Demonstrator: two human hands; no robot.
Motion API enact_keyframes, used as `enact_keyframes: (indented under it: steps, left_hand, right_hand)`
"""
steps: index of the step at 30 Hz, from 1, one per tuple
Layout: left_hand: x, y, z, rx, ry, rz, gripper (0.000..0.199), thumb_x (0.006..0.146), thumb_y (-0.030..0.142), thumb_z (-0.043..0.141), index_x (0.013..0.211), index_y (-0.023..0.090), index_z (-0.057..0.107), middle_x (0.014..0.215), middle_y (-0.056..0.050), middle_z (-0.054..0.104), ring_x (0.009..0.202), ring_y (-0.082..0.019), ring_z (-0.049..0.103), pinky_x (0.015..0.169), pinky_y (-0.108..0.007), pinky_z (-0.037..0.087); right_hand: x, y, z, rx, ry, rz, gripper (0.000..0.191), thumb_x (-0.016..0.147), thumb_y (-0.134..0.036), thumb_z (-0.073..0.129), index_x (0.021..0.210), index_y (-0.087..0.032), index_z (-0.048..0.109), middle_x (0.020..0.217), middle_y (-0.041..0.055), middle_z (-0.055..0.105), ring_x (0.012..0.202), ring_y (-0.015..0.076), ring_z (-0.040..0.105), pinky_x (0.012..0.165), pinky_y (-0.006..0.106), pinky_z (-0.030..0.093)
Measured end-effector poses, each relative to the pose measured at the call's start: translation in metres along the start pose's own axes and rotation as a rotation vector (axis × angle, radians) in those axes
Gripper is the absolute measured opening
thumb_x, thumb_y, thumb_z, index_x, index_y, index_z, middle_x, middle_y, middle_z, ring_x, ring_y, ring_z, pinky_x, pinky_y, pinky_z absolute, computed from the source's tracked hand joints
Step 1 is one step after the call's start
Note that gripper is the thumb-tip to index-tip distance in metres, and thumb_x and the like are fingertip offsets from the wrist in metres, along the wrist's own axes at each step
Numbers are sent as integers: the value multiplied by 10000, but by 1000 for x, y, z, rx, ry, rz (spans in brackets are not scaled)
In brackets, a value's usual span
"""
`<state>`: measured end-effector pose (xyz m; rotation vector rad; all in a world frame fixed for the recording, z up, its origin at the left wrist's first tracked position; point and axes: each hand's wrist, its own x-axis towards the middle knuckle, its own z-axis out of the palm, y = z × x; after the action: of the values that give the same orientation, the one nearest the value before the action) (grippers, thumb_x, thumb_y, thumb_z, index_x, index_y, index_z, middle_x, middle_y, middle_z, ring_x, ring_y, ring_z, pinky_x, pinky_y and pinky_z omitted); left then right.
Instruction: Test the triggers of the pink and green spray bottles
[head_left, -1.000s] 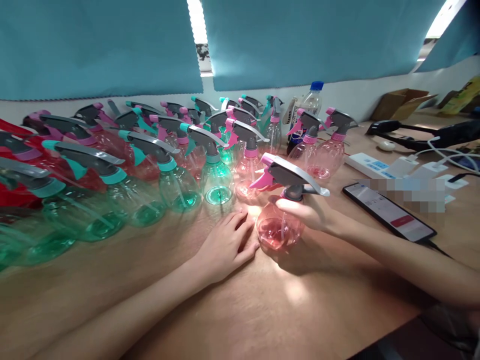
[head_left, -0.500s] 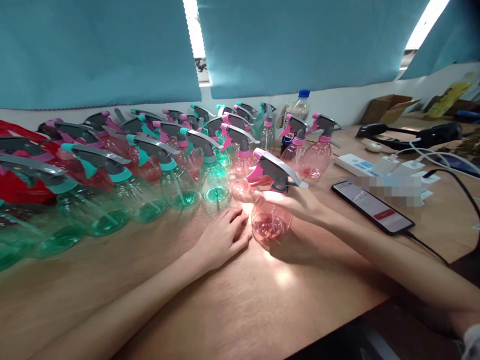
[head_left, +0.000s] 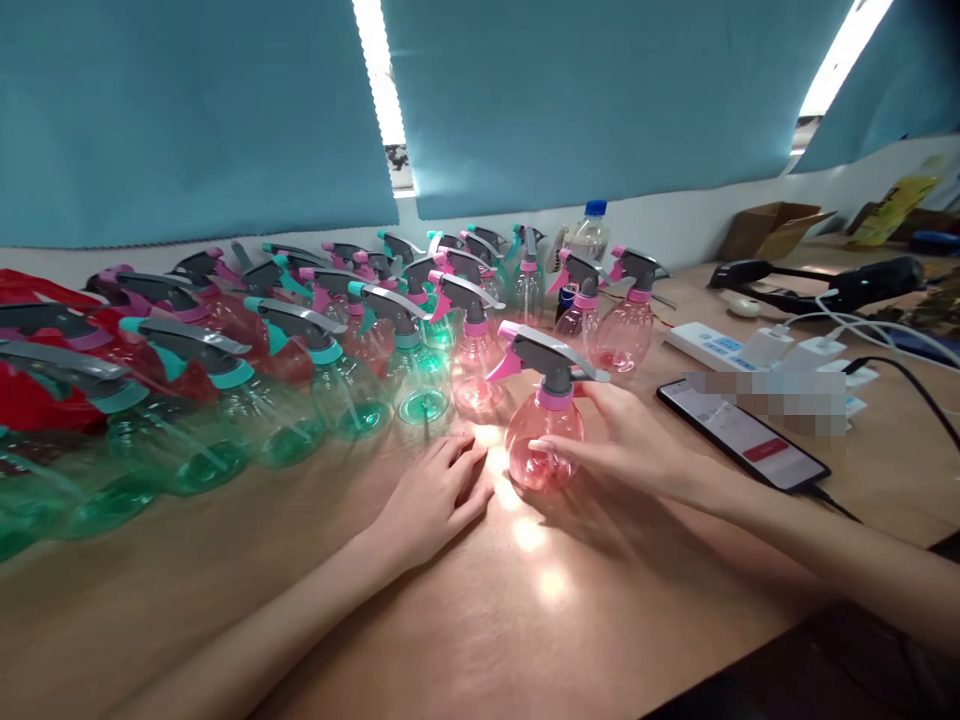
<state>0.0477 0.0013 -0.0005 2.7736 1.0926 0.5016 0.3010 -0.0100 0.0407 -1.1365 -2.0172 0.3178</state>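
A pink see-through spray bottle (head_left: 531, 432) with a grey and pink trigger head stands upright at the middle of the table. My right hand (head_left: 611, 435) grips its round body from the right, thumb across the front and the other fingers mostly hidden behind. To the left of that bottle, my left hand (head_left: 431, 500) lies palm down on the tabletop, fingers stretched out and loosely bent, holding nothing. Just beyond my left fingertips is a green spray bottle (head_left: 420, 375), with another pink spray bottle (head_left: 478, 365) beside it.
Several more green and pink spray bottles (head_left: 349, 390) crowd the left and back of the table (head_left: 480, 630). A red plastic bag (head_left: 45, 385) lies among them. On the right are a phone (head_left: 739, 430), a power strip (head_left: 705, 345) with cables, a black headset (head_left: 817, 280) and a cardboard box (head_left: 772, 232).
My right hand has shifted its hold from the neck of the pink spray bottle down to its body. My left hand stays resting on the table. The view has tilted slightly upward.
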Motion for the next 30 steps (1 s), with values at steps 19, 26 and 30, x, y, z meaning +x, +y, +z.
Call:
enact_keyframes:
  steps: [19, 26, 30]
  left_hand:
    - [28, -4, 7, -161, -32, 50, 266, 934, 194, 467, 1191, 198, 541, 1205, -101, 555, 1138, -244, 514, 966, -401, 440]
    - [34, -4, 8, -156, -1, 72, 250, 934, 203, 478, 1172, 200, 557, 1189, -100, 575, 1089, -246, 545, 933, -406, 464]
    - [36, -4, 8, -140, 8, 97, 253, 933, 205, 474, 1171, 196, 561, 1185, -108, 581, 1087, -254, 550, 919, -407, 476]
  right_hand:
    - [75, 55, 6, -342, 166, 242, 466, 746, -526, 668, 1034, -161, 634, 1023, 131, 662, 961, 304, 610, 825, 437, 497]
    - [88, 52, 9, -375, 159, 217, 430, 764, -497, 662, 1030, -160, 634, 1052, 141, 662, 977, 319, 620, 822, 455, 507]
    - [93, 57, 14, -378, 159, 235, 459, 764, -506, 657, 1049, -148, 627, 1086, 147, 655, 1027, 331, 608, 850, 463, 501]
